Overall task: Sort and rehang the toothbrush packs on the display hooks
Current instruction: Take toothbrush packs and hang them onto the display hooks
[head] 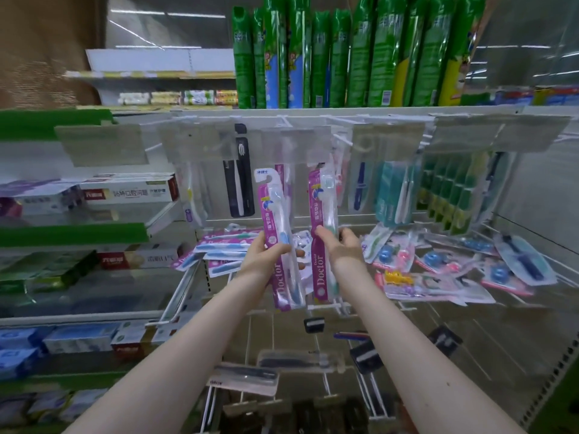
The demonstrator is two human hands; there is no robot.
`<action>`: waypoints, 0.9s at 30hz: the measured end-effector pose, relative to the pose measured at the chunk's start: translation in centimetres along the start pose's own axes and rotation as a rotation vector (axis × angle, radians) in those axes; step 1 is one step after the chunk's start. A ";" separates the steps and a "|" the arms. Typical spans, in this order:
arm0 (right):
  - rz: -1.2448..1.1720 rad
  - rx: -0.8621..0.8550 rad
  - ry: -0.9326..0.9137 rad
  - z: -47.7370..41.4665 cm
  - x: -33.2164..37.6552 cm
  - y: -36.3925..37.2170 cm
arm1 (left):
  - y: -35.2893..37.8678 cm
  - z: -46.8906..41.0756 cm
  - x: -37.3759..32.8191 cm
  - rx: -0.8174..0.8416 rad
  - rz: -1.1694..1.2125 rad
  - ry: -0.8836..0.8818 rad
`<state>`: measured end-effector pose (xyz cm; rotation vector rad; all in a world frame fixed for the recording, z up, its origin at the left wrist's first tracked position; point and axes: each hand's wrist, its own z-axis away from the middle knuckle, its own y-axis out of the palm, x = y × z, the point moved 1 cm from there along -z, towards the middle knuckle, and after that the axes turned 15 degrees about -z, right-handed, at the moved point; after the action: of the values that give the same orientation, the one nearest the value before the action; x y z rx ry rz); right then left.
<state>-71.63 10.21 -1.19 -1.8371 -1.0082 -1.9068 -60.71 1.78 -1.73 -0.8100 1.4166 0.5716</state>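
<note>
Two purple packs are held upright before the hook row. The left hand (266,255) wraps its fingers round the lower half of the left pack (275,211). The right hand (343,249) pinches the right pack (322,198), thumb in front and fingers behind. Both long axes run from 12 to 6 o'clock, with the hang tabs at 12.

The hook lies at 12 o'clock from both hands, behind the clear label plate (297,142). The right pack's tab reaches the plate's lower edge, so the right hand looks nearer to hanging. The left pack's tab sits lower, free of the plate.

The hook wire itself is hidden by the plate, and whether the right tab is threaded cannot be told. Loose packs (438,264) lie flat on the shelf (470,324) at 3 o'clock, with more at 9 o'clock. They are blurred and their types are hard to read.
</note>
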 end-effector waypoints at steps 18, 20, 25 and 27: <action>0.016 -0.030 -0.068 -1.6 -0.9 3.1 | -3.9 -2.0 -0.4 0.103 0.019 0.020; 0.008 -0.037 -0.072 -1.6 -0.8 3.2 | -4.0 -1.9 -0.3 0.110 0.045 -0.002; -0.043 -0.052 -0.125 -1.5 0.6 3.8 | -4.2 -2.1 -0.6 0.125 0.022 0.001; -0.036 -0.025 -0.163 -1.5 1.1 3.8 | -4.1 -2.3 -0.6 0.124 -0.001 0.010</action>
<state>-70.40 6.76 1.06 -2.0296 -1.0789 -1.8205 -59.02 -2.51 -0.47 -0.7154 1.4462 0.4747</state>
